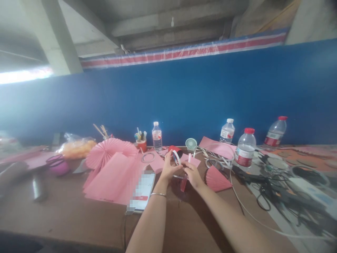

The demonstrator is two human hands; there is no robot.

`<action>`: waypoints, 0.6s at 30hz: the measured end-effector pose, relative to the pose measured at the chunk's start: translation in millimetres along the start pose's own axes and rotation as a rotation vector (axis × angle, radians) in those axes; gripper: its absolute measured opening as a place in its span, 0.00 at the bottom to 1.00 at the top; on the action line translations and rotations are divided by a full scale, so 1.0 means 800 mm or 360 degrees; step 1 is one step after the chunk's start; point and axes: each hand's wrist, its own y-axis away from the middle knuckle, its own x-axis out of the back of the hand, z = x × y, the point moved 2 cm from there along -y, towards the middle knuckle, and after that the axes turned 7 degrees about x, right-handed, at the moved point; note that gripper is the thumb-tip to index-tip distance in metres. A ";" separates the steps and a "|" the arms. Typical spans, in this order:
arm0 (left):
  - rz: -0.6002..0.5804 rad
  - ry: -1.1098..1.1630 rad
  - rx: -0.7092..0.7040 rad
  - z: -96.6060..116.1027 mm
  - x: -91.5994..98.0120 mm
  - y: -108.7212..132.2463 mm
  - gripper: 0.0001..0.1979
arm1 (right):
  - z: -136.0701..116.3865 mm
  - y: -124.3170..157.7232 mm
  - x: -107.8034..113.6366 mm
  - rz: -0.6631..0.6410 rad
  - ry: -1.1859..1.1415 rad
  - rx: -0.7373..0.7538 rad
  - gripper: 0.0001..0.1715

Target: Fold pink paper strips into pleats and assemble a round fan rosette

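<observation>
My left hand (pixel 170 169) and my right hand (pixel 193 175) meet just above the brown table, fingers bent close together. A narrow white strip (pixel 177 157) curves up out of my left fingers. Another white end (pixel 189 157) stands up beside my right fingers; whether both belong to one piece I cannot tell. Below my right fingers hangs a small dark pink folded piece (pixel 183 184), its upper part hidden by the hand. Right behind the hands lies a red cup-like thing (pixel 176 151). A pleated pink paper fan (pixel 218 179) rests right of my right hand.
Left of my hands lie a phone (pixel 143 191), pink paper sheets (pixel 107 179) and a large pleated pink fan (pixel 112 151). Water bottles (pixel 245 149) and a small fan (pixel 191 144) stand behind. Cables (pixel 265 189) tangle at the right. A blue panel (pixel 168 95) closes off the back.
</observation>
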 end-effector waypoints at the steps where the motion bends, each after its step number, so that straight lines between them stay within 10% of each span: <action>1: 0.0009 -0.0061 -0.0067 0.001 0.000 0.000 0.40 | 0.001 0.000 0.000 -0.0005 -0.0064 -0.0004 0.18; 10: -0.0131 -0.0857 -0.0664 0.012 -0.016 0.024 0.32 | 0.009 -0.006 0.004 0.0271 -0.0087 0.0000 0.20; 18: -0.0129 -0.0305 -0.0168 -0.005 -0.009 0.015 0.48 | 0.009 -0.007 0.005 0.0232 -0.0040 0.0024 0.17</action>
